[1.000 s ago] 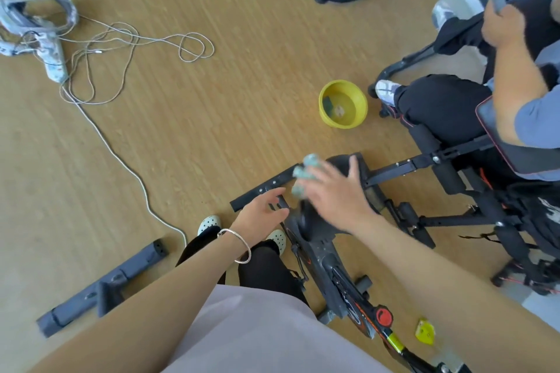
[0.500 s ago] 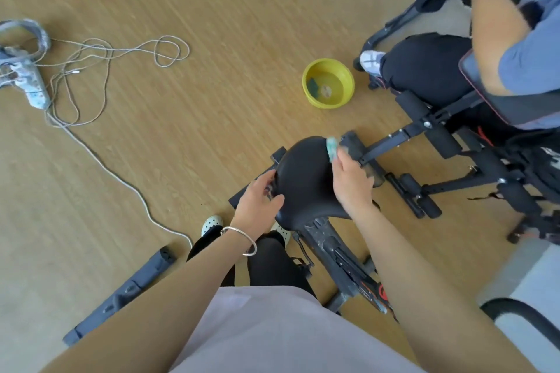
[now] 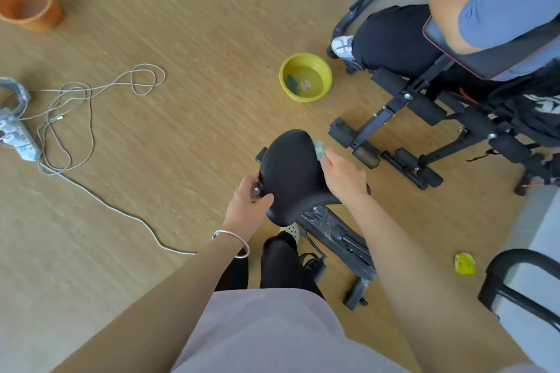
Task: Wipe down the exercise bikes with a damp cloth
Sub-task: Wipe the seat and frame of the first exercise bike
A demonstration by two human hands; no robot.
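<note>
left hand [image 3: 247, 206] clamps the saddle [image 3: 288, 166], right hand [image 3: 342, 179] fingers curl round the cloth [image 3: 318, 149], which could slip off that curved edge.

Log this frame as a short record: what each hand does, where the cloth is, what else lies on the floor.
Left hand: grips the left edge of the black saddle
Right hand: presses the cloth against the saddle's right edge
Cloth: pale green, bunched, mostly hidden by the hand
Bowl: yellow, on the floor beyond the saddle, something dark inside
Other floor items: white cable, orange pot at far left
Bystander: person seated on another machine, upper right
</note>
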